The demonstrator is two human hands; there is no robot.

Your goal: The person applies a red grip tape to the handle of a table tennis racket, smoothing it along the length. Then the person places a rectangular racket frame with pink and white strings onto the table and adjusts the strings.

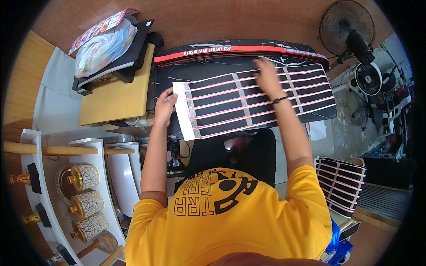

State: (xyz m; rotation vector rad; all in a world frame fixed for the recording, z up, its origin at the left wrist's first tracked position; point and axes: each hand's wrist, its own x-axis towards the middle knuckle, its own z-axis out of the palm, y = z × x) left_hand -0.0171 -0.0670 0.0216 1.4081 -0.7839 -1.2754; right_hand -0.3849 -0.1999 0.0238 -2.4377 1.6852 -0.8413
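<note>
Mid-step, by the look of it: laying or smoothing the striped sheet [253,99] flat on the black table [310,113]. Sheet lies across the table top, long way left to right, pink strips crossed by grey bands, white margin at its left end.

Left hand [165,104] at the sheet's left end, fingers curled over the white margin edge, pinning or pinching it; how tight, cannot tell. Right hand [267,77] on the sheet's upper middle, palm down, fingers spread flat and pressing, gripping nothing.

Second striped sheet [341,184] well off the table's right side, low, on a stack. Wooden board [116,95] just left of the table. Floor fan [348,29] beyond the table's far right corner.

Next move probably calls for keeping the left end anchored while sweeping the right palm outward along the strips, evenly, to avoid skewing or creasing.
</note>
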